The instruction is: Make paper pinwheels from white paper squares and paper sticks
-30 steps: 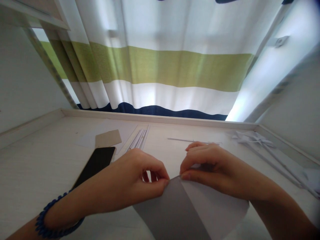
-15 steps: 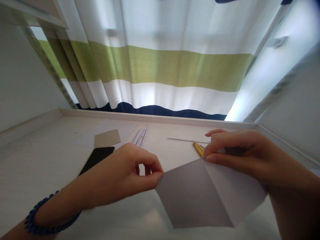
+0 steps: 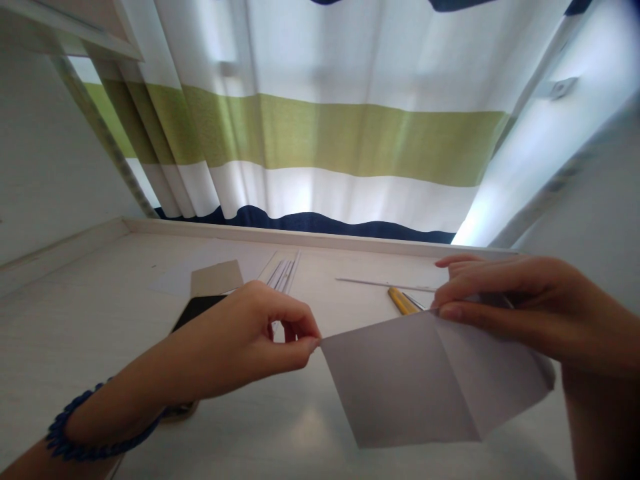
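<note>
A sheet of white paper point(image 3: 400, 380) with a crease running down it is held up above the table, its lower edge toward me. My left hand point(image 3: 255, 337), with a blue coiled band point(image 3: 75, 423) at the wrist, pinches the paper's upper left corner between thumb and fingertips. Its top edge, near the crease, is gripped by my right hand point(image 3: 520, 307), whose other fingers curl behind. Just beyond the paper lies a yellow-handled tool point(image 3: 401, 301), partly covered, so I cannot tell its kind. A thin white stick point(image 3: 380, 284) lies behind it.
Past my left hand are a grey-beige card point(image 3: 217, 278), a dark phone-like object point(image 3: 197, 310) partly under my forearm, and several thin white strips point(image 3: 281, 275). A raised rim point(image 3: 310, 239) runs along the table's far edge, before a striped curtain point(image 3: 350, 133).
My right hand has moved right along the paper's top edge, and the creased part has shifted right with it. My left hand still pinches the corner, slightly farther left.
</note>
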Action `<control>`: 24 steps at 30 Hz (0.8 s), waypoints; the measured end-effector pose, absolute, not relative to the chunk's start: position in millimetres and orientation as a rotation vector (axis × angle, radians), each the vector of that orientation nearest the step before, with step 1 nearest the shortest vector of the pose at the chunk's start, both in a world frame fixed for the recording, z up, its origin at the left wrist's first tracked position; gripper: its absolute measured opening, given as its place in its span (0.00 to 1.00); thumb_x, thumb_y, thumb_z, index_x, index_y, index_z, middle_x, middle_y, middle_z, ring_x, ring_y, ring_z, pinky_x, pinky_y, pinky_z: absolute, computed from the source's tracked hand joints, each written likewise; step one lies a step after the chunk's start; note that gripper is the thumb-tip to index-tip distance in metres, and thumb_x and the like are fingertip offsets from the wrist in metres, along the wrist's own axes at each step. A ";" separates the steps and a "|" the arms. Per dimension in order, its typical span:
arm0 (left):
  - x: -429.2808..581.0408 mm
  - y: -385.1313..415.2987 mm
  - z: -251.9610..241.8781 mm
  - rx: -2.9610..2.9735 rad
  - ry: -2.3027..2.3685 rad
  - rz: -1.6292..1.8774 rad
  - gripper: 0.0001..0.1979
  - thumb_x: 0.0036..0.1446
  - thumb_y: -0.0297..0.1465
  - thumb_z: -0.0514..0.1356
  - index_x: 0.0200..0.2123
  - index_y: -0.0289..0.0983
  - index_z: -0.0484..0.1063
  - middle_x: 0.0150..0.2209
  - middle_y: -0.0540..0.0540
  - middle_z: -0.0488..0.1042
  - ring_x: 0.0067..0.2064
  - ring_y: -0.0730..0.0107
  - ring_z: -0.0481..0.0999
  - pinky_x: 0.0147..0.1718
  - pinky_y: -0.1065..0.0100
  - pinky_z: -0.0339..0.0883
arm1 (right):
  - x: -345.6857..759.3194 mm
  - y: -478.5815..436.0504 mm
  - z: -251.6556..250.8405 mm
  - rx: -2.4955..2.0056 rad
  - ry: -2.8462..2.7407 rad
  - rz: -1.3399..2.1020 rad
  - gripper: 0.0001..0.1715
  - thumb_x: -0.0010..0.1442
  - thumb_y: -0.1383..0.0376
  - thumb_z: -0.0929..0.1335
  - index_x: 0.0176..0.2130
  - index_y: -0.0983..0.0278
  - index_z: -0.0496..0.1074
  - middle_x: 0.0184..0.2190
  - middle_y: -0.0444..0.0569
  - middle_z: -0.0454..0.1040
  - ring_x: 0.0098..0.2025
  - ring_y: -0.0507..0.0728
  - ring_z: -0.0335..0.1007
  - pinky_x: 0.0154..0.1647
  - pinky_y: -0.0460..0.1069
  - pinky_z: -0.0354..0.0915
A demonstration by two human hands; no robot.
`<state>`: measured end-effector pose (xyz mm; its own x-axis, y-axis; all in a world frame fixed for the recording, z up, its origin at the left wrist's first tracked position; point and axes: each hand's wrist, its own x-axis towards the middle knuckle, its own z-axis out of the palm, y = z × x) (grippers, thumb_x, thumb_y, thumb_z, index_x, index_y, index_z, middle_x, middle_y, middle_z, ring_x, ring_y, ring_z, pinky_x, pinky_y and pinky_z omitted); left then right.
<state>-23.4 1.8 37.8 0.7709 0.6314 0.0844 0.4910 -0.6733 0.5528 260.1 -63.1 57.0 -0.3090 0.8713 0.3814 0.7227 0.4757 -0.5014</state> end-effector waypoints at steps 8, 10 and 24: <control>-22.8 9.8 36.3 2.472 1.080 0.713 0.07 0.54 0.37 0.55 0.34 0.46 0.72 0.31 0.58 0.75 0.30 0.77 0.72 0.26 0.77 0.62 | 257.1 -61.5 54.8 -1.426 -2.176 0.292 0.06 0.54 0.59 0.66 0.29 0.55 0.73 0.29 0.42 0.74 0.28 0.53 0.69 0.23 0.45 0.64; -17.3 2.2 33.5 2.513 1.050 0.762 0.10 0.54 0.39 0.56 0.39 0.47 0.70 0.38 0.57 0.74 0.37 0.74 0.72 0.33 0.75 0.63 | 235.4 -57.6 50.1 -1.413 -2.235 0.303 0.07 0.56 0.59 0.64 0.30 0.56 0.72 0.28 0.41 0.73 0.29 0.52 0.68 0.27 0.46 0.63; -5.2 -12.6 29.0 2.682 0.779 0.676 0.06 0.59 0.29 0.51 0.33 0.39 0.67 0.34 0.50 0.69 0.37 0.70 0.67 0.41 0.65 0.59 | 175.7 -67.6 29.4 -1.360 -2.215 0.043 0.07 0.58 0.69 0.62 0.34 0.59 0.69 0.26 0.40 0.72 0.33 0.52 0.67 0.48 0.52 0.54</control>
<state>-5.2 -12.6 29.0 0.7471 0.5593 0.3593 0.4348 -0.8200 0.3723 175.7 -67.6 29.4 -0.3487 0.8363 0.4232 0.8192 0.4913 -0.2959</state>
